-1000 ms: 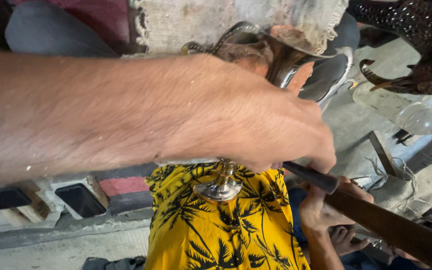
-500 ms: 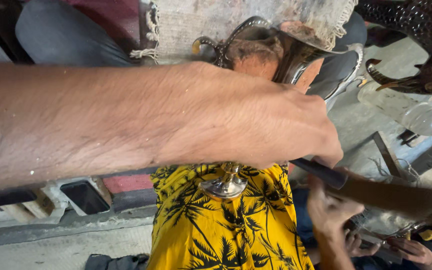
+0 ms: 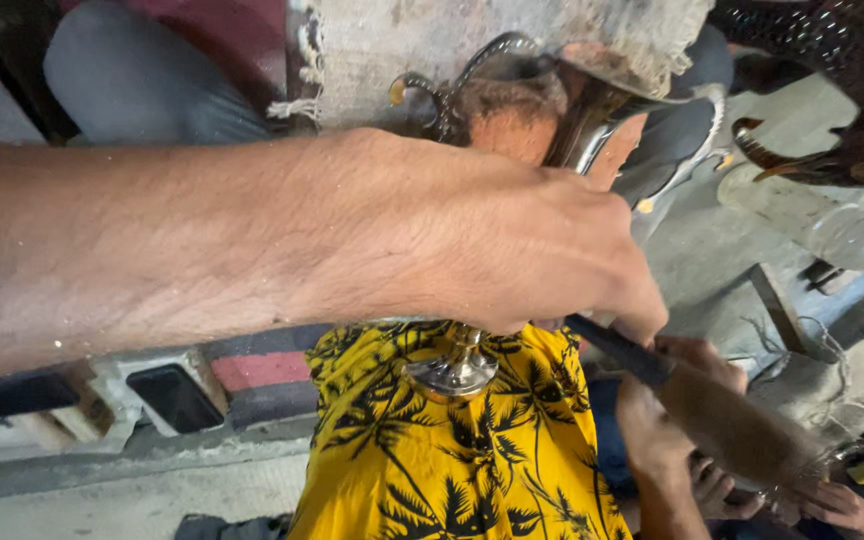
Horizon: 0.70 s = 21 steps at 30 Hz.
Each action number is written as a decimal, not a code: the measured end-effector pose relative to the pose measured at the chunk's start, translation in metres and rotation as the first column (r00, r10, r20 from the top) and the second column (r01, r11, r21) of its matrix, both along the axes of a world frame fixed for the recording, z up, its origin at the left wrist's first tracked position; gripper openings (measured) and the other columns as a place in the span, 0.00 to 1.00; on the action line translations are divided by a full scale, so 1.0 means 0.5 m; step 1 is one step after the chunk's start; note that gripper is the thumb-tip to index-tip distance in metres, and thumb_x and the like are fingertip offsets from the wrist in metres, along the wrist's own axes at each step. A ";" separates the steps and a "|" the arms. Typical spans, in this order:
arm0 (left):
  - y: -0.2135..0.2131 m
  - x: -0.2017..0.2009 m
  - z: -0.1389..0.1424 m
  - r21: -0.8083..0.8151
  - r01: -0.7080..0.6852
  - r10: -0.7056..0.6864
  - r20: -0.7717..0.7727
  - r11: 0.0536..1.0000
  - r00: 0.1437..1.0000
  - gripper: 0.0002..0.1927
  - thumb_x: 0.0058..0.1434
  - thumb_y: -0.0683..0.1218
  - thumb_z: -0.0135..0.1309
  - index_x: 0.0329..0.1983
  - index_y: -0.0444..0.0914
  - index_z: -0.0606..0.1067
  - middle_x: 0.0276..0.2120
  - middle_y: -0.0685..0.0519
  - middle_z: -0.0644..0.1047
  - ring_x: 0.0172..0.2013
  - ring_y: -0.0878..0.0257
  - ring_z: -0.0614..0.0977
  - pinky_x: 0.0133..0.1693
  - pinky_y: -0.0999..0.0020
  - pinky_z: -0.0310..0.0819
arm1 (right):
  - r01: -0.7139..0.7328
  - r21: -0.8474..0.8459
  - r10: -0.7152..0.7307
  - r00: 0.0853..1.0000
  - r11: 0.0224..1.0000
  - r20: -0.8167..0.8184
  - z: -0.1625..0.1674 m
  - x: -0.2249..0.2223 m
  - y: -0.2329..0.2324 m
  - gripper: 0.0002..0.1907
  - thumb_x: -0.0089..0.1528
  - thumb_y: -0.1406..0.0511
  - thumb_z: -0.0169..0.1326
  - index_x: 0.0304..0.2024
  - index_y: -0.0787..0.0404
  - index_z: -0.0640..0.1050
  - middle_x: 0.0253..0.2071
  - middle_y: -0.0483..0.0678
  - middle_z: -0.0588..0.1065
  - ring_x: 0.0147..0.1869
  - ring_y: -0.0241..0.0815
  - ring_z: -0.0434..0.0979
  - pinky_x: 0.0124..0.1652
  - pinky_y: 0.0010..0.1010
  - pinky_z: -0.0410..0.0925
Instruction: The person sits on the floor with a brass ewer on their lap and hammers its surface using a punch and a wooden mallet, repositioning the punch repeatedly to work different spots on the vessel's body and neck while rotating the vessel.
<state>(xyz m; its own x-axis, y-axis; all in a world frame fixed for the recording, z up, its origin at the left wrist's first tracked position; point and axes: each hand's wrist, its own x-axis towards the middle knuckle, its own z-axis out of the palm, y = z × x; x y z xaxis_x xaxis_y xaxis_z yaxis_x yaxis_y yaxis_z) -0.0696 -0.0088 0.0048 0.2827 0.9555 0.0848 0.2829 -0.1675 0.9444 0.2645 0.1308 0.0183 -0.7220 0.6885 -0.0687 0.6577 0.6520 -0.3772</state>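
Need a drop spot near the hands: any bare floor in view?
Bare grey concrete floor lies between the shiny metal goblet and the clear plastic bottle. Another strip runs bottom left. Crowded around the yellow palm-print cloth and wooden-handled tool.

Floor (image 3: 712, 250): grey concrete. Lying on it: clear plastic bottle (image 3: 817, 222), on its side; wooden strip (image 3: 777, 305); frayed burlap sack (image 3: 837, 375), lower right.

Metalware workshop: polished goblet (image 3: 457, 365), burlap (image 3: 512, 40).
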 end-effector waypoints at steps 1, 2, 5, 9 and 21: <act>0.000 0.002 -0.002 -0.003 0.009 -0.009 0.000 1.000 1.000 0.26 0.53 0.32 0.54 0.53 0.47 0.75 0.34 0.52 0.81 0.34 0.55 0.86 0.43 0.57 0.78 | -0.027 0.052 0.026 1.000 0.998 0.014 -0.004 -0.006 -0.002 0.13 0.64 0.69 0.65 0.37 0.71 0.73 0.33 0.51 0.73 0.35 0.41 0.70 0.43 0.34 0.64; 0.000 0.003 -0.003 0.000 0.009 -0.009 0.000 1.000 1.000 0.26 0.54 0.32 0.54 0.54 0.48 0.75 0.35 0.52 0.81 0.34 0.56 0.86 0.42 0.58 0.78 | 0.002 -0.003 -0.002 0.991 1.000 -0.137 -0.009 -0.012 -0.005 0.16 0.65 0.67 0.64 0.39 0.70 0.70 0.36 0.49 0.72 0.39 0.38 0.71 0.46 0.32 0.66; -0.001 0.004 0.000 -0.012 0.000 0.000 0.012 1.000 1.000 0.25 0.57 0.33 0.53 0.56 0.48 0.74 0.38 0.54 0.81 0.32 0.59 0.86 0.39 0.60 0.78 | 0.036 -0.136 -0.087 0.915 0.990 -0.395 -0.015 -0.031 -0.016 0.19 0.68 0.63 0.63 0.42 0.68 0.66 0.41 0.44 0.70 0.43 0.34 0.73 0.50 0.29 0.71; -0.003 -0.006 0.020 -0.027 0.002 -0.002 0.001 1.000 1.000 0.24 0.61 0.34 0.51 0.58 0.49 0.74 0.41 0.56 0.81 0.31 0.62 0.85 0.34 0.63 0.77 | 0.064 -0.126 -0.099 0.949 0.990 -0.300 -0.003 -0.043 -0.010 0.13 0.71 0.66 0.62 0.40 0.67 0.72 0.36 0.46 0.76 0.36 0.34 0.74 0.42 0.27 0.70; -0.099 0.086 0.048 -0.424 -0.609 0.738 0.287 0.670 0.611 0.24 0.67 0.40 0.55 0.66 0.46 0.70 0.47 0.50 0.83 0.28 0.66 0.88 0.28 0.73 0.80 | 0.043 -0.940 -0.339 0.937 0.339 -0.079 0.074 -0.138 0.111 0.15 0.60 0.74 0.61 0.47 0.66 0.72 0.27 0.55 0.76 0.29 0.46 0.78 0.32 0.38 0.72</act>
<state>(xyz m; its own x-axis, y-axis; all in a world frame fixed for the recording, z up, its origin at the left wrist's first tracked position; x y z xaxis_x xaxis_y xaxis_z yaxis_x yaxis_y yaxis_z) -0.0264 -0.0581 0.0286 -0.4521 0.8558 -0.2515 -0.2025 0.1761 0.9633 0.1956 0.1864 0.0551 -0.6709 0.4177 -0.6128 0.5142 -0.3333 -0.7902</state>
